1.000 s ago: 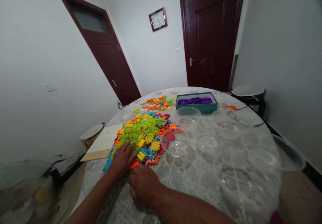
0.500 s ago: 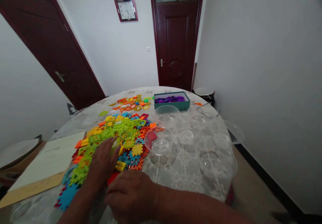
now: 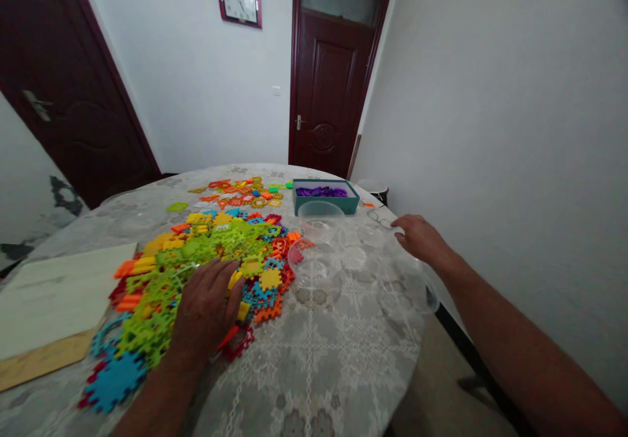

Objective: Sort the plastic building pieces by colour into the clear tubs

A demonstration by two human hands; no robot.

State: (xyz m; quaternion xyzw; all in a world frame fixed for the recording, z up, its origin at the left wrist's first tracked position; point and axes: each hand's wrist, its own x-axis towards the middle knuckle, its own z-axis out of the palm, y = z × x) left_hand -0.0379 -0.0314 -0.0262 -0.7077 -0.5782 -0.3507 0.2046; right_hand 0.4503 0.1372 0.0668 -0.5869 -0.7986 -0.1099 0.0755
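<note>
My left hand (image 3: 209, 299) lies palm down on a heap of plastic gear pieces (image 3: 245, 237), mostly lime green, with blue, red, yellow and orange ones. Its fingers are stretched over the pieces and grip none that I can see. At the right edge of the table, my right hand (image 3: 419, 237) has its fingers curled at the side arms of a pair of eyeglasses (image 3: 377, 218). The lenses rest on the tablecloth, while the hand hides the ends of the arms.
Clear plastic bowls (image 3: 316, 263) stand right of the heap. Behind them sits a green box (image 3: 326, 205) of purple pieces. Smaller loose pieces (image 3: 245, 195) lie at the back left. A pale board (image 3: 63, 293) is at the left, on a patterned tablecloth (image 3: 314, 358).
My right hand has moved from the near side of the heap out to the eyeglasses at the right. My left hand stays on the heap. The view has turned slightly right.
</note>
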